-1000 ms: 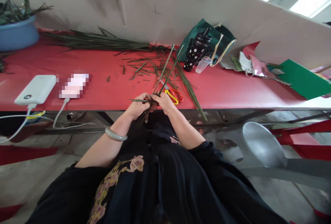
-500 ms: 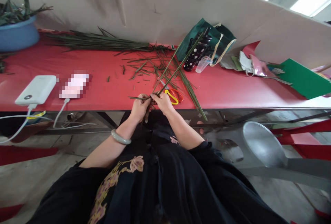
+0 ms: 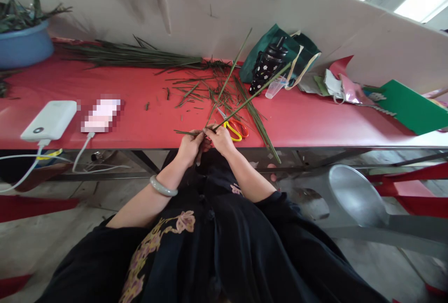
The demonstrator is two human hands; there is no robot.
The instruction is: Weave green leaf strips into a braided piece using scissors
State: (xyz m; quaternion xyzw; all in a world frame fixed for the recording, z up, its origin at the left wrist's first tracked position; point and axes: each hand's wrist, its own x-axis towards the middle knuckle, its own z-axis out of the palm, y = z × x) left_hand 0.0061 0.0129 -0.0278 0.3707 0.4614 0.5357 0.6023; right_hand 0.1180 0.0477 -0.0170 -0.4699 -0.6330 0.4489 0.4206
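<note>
Both hands meet at the front edge of the red table. Thumb and fingers of my left hand are closed on green leaf strips, with a short end sticking out to the left. My right hand pinches the strips right beside it, its fingers closed. Two long strips rise from the grip, one up toward the wall, another slanting right past a black flowered bottle. Scissors with yellow and orange handles lie just right of my right hand. What sits under the fingers is partly hidden.
A bundle of long leaves lies along the wall, with cut scraps before it. More strips overhang the edge. Left stand a blue basin, power bank and phone; right, a green bag and metal stool.
The right-hand long strip has swung lower and to the right, and the other strip now stands further up toward the wall. Both hands stay in nearly the same place.
</note>
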